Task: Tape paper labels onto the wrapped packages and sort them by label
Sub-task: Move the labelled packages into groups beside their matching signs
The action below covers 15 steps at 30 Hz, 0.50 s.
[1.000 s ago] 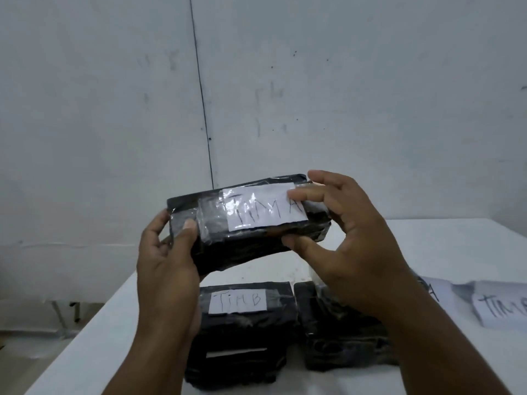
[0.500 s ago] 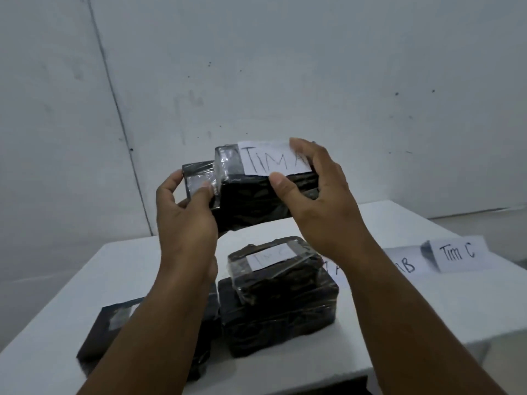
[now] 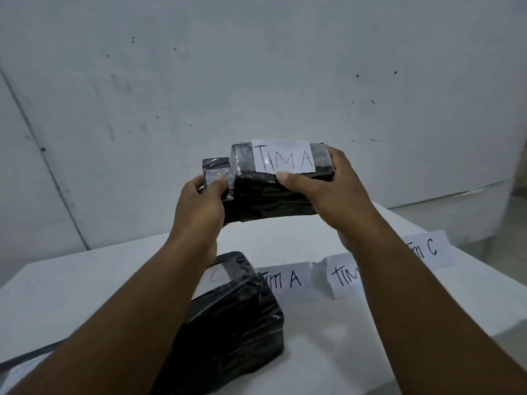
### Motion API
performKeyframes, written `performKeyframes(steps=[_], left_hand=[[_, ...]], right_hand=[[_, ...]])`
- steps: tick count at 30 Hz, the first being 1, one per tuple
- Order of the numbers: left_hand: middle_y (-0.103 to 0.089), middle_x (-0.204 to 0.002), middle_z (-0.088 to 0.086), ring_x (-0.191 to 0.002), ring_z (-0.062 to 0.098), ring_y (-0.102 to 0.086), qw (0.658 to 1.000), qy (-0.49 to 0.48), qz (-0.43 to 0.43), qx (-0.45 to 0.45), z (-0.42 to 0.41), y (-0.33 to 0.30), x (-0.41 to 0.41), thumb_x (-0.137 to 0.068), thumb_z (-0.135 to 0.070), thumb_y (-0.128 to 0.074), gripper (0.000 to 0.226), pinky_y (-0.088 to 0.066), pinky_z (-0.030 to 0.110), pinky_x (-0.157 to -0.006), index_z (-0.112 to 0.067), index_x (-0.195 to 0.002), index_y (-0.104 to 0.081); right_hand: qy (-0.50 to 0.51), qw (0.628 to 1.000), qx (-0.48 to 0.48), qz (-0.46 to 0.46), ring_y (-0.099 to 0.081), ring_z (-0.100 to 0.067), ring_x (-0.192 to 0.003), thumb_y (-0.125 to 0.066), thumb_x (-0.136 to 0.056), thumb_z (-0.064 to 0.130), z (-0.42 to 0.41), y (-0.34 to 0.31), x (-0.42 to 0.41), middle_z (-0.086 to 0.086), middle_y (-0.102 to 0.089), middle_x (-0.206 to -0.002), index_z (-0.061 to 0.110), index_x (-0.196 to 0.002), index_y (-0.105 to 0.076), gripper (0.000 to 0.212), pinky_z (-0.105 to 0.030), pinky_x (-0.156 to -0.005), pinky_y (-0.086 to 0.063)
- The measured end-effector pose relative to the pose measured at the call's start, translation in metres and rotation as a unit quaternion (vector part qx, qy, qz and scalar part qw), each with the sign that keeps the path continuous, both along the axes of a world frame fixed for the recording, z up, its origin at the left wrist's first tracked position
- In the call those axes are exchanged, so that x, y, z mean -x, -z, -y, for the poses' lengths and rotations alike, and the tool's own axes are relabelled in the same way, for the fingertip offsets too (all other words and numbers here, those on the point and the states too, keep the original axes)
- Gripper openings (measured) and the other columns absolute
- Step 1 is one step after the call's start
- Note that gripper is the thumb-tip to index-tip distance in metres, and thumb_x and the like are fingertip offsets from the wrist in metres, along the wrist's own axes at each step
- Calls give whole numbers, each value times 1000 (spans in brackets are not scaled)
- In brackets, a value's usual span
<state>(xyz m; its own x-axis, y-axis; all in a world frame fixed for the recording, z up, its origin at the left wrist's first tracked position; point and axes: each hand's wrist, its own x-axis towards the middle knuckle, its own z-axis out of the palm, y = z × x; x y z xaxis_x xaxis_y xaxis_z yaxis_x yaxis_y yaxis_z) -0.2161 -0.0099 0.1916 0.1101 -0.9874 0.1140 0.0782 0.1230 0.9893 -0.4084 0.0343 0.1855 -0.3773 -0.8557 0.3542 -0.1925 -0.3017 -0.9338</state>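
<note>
I hold a black package (image 3: 273, 195) up in the air in front of the wall (image 3: 256, 67), above the far part of the white table (image 3: 71, 295). It is a long block wrapped in glossy, crinkled plastic film, with a smaller wrapped piece stepping out at its left end. On its top face a white paper label (image 3: 283, 156) reading "TIM A" sits flat under clear, shiny tape.

My left hand (image 3: 199, 201) grips the smaller left end, thumb pressed on the taped patch there, fingers curled behind. My right hand (image 3: 333, 195) grips the right end: the thumb lies along the front edge just below the label, and the fingers wrap over the far corner.

Below my left forearm a pile of more black packages (image 3: 228, 317) rests on the table, the same wrinkled film catching light, with a pale label partly hidden on top. Just right of that pile three paper slips lie in a row toward the right edge: one (image 3: 285, 279) reads "TIM A", the next (image 3: 339, 276) shows only "TIM" before my right forearm covers it, and the last (image 3: 433, 248) ends in "C".

The table surface is smooth and matte. Its back edge runs close to the wall, and bare tabletop spreads to the left of the pile and in front of the slips.
</note>
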Motion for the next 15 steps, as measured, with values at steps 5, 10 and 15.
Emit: performKeyframes(steps=[5,10,15], left_hand=[[-77,-116,0,-112,22,-70,989,84,111,-49,47,-14,5,-87,-79,-42,67,-42,51,-112,-29,-116,-74],[-81,-104,-1,-97,19,-75,957,153,221,-111,91,-4,11,-86,-77,-55,56,-57,40,-87,-31,-109,-77],[-70,-122,10,-109,32,-67,936,162,213,-230,136,34,12,-92,-59,-64,49,-55,46,-98,-22,-124,-69]], right_hand=[[-17,999,-36,22,-65,1,-102,-90,-58,55,48,12,17,23,-68,-112,44,-128,-52,81,-25,-80,-52],[-32,994,-107,15,-64,-6,-103,-90,-62,49,101,36,24,16,-66,-115,35,-128,-52,78,-26,-73,-52],[-34,980,-193,-38,-64,-16,-109,-90,-58,48,151,70,31,6,-66,-123,29,-128,-54,81,-38,-95,-55]])
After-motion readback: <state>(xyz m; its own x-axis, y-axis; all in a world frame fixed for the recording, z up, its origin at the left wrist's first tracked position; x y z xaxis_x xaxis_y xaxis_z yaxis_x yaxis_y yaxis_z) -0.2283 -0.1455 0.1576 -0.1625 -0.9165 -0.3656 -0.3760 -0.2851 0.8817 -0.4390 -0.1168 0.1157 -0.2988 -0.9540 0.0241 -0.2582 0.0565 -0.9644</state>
